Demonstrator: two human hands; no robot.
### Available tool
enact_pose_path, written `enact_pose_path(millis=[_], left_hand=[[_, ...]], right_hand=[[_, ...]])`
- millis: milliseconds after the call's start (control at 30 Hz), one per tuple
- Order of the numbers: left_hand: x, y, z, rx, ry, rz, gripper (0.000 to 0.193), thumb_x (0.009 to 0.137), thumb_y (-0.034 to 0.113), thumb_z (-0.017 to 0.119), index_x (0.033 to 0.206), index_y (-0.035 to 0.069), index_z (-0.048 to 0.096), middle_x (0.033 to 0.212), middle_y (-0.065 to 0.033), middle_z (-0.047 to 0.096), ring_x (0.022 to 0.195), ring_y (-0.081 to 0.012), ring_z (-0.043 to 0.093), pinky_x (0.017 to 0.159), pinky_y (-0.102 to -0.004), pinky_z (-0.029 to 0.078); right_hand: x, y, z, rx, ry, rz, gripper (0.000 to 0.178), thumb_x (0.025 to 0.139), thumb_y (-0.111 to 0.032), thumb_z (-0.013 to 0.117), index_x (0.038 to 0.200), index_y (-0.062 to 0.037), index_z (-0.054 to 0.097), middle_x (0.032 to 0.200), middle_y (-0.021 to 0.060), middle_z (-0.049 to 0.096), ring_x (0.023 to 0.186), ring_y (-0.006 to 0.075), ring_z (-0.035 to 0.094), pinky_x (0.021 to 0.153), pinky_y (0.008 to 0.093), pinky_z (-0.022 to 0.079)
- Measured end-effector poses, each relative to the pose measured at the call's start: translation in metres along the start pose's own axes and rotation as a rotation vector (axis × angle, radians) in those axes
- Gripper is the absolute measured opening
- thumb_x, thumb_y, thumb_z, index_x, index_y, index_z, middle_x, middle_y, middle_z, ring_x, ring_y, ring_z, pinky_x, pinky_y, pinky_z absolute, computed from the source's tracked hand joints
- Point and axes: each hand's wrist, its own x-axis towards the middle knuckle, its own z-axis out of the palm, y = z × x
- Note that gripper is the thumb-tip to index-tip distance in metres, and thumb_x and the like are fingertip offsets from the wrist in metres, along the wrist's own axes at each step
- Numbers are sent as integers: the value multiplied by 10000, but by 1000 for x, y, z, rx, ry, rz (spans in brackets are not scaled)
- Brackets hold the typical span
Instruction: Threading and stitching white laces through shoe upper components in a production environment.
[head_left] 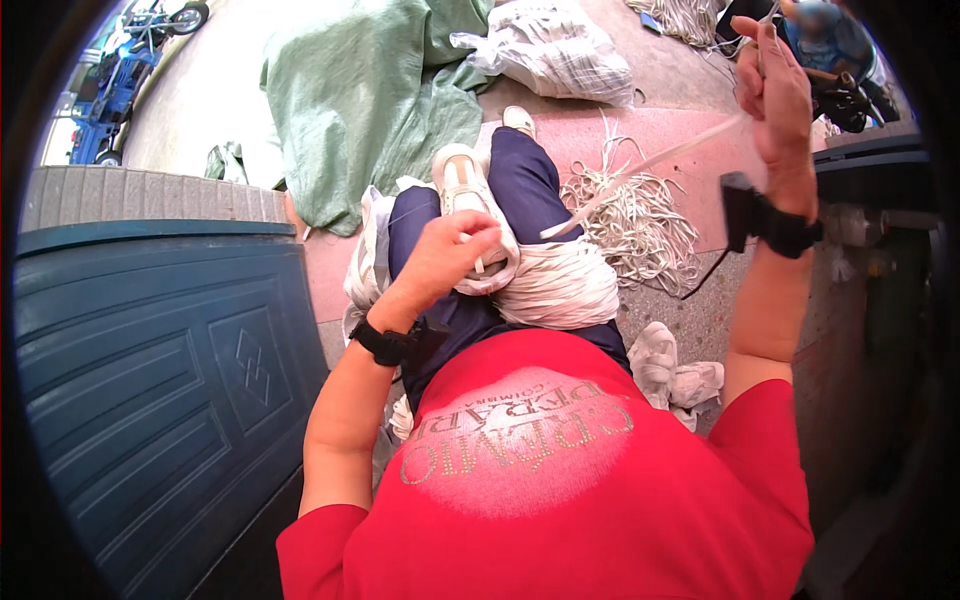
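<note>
A cream-white sneaker (464, 180) rests on my lap, toe pointing away from me. My left hand (452, 252) is closed at its opening, with the fingers curled over the lacing area. Raised high at the far right, my right hand (776, 95) pinches a white shoelace (660, 158). That lace runs slantwise down to the left, blurred by motion, and its lower end hangs near my right thigh. A thick bundle of white laces (562, 285) lies across my lap, right beside the sneaker.
Loose white laces (640, 225) are heaped on the floor to the right. White shoes (672, 368) sit by my right hip. Ahead are a green sheet (370, 100) and a filled plastic bag (550, 50). A blue panelled door (170, 370) stands left. Another person (825, 40) is at upper right.
</note>
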Motion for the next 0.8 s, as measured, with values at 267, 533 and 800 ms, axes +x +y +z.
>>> enact_pose_path(millis=[267, 533, 800], left_hand=[[21, -58, -28, 504, 329, 39, 212, 744, 163, 604, 876, -3, 617, 804, -129, 619, 718, -235, 585, 659, -310, 450], [30, -53, -17, 741, 438, 126, 300, 705, 211, 645, 919, 4, 605, 901, -147, 603, 833, -297, 546, 753, -366, 429], [34, -57, -17, 719, 443, 110, 306, 700, 212, 645, 921, 11, 581, 889, -148, 587, 836, -299, 532, 760, -373, 420]], right_hand=[[-44, 107, 89, -177, -549, 192, 223, 811, -82, 509, 1010, -60, 605, 699, -21, 544, 577, 46, 438, 517, 195, 383], [-92, 185, 169, -356, -731, 222, 236, 792, -192, 506, 814, 15, 618, 676, 173, 594, 650, 276, 591, 619, 355, 455], [-88, 199, 181, -712, -767, 18, 268, 788, -192, 449, 776, 21, 611, 765, 237, 589, 751, 378, 583, 678, 443, 456]])
